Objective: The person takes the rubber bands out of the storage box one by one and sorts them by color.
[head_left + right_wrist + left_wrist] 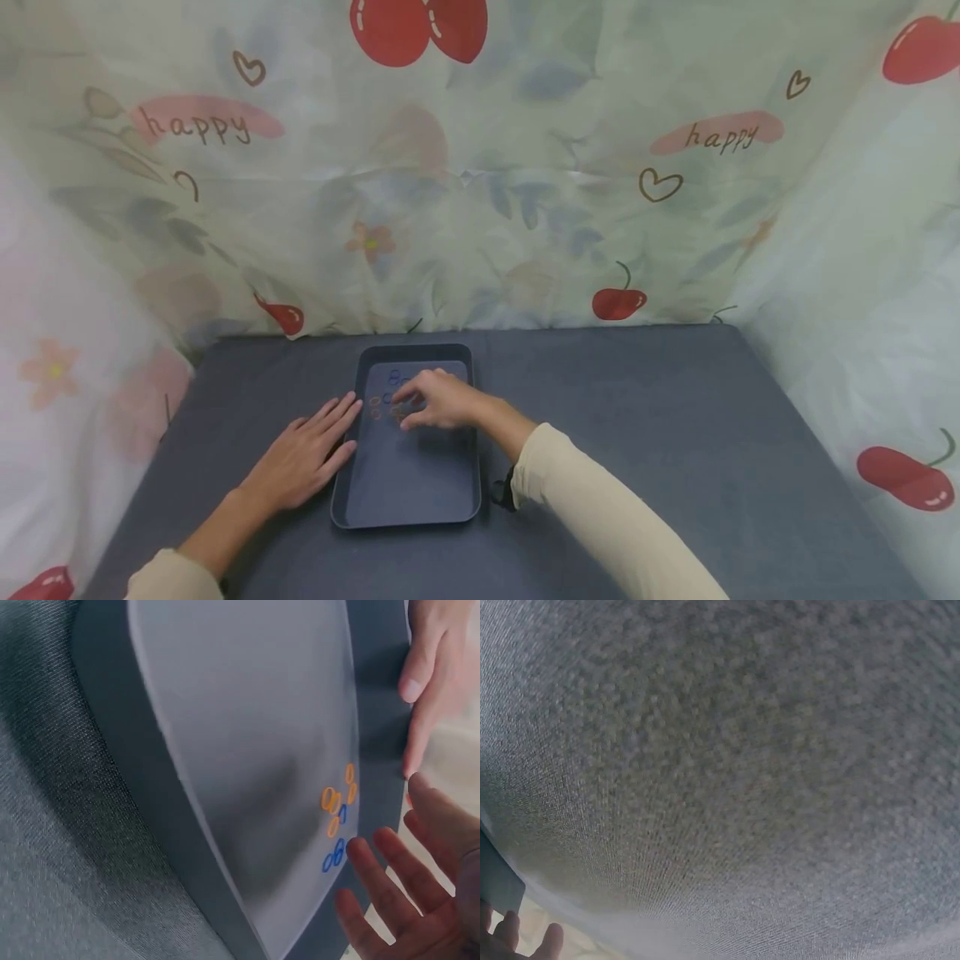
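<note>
A dark grey rectangular tray point(412, 487) holds several small thin rings, some orange point(328, 799) and some blue point(339, 853), clustered toward its far part. My left hand point(303, 458) lies at the tray's left side with straight fingers, fingertips right at the rim. Over the rings hovers my right hand point(441, 400), thumb and fingers bent and apart, nothing visible between them; it hides part of the cluster in the head view. The right wrist view shows its fingers point(397, 900) spread beside the rings. Only fingertips point(510, 930) of the left hand show in the left wrist view.
The tray stands left of centre on a table with a dark grey cloth point(637, 467). Patterned curtains point(465, 208) with cherries and hearts enclose the table at the back and both sides. A black strap point(504, 492) is at the right wrist.
</note>
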Demonstrator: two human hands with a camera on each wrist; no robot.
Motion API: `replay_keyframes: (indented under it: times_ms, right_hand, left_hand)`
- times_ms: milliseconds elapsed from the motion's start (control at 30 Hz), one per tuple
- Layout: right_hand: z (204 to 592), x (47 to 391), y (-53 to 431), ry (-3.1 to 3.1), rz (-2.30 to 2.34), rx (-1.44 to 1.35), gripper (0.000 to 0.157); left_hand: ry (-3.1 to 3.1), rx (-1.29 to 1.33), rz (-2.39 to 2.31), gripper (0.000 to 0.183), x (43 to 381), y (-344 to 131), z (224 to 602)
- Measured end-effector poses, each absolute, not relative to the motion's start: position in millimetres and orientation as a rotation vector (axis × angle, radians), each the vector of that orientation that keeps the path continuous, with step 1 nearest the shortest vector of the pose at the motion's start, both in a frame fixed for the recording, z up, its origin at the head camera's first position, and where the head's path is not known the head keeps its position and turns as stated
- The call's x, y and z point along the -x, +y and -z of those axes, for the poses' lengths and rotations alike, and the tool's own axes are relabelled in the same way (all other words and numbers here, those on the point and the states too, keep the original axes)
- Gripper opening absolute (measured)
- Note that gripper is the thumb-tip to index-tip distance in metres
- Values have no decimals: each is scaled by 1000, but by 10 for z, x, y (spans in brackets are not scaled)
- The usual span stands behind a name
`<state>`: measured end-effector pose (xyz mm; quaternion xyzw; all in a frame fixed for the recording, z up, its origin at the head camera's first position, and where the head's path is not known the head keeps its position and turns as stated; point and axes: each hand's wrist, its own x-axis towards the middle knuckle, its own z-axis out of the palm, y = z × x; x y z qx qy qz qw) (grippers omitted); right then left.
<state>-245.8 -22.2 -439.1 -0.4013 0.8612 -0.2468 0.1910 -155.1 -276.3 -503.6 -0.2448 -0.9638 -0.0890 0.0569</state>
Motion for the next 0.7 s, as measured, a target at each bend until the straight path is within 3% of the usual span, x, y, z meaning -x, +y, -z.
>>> replay_keyframes:
  times_ms: [700]
  right_hand:
    - [4636,2526,-409,2559,820,875,23]
  left_hand:
    - [-2898,751,302,60,1553,-2769,5063]
